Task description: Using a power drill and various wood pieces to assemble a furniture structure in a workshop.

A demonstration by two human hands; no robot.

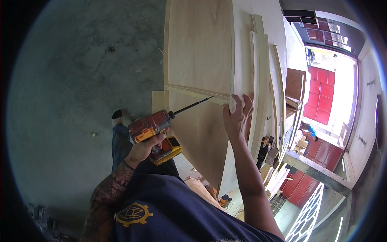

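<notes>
My left hand is closed round the grip of a red and yellow cordless impact driver. Its long thin bit points up and to the right, and the tip lies in front of a wooden crosspiece on a pale plywood panel. My right hand rests at the panel's right edge, near the end of that crosspiece. The fingers there are bent but spread apart, and I make out nothing between them. Whether the bit tip touches the wood I cannot tell.
Long wooden strips lie to the right of the panel. Another orange power tool is lower down. Grey concrete floor stretches out on the left. Farther right are a person in blue and red doors.
</notes>
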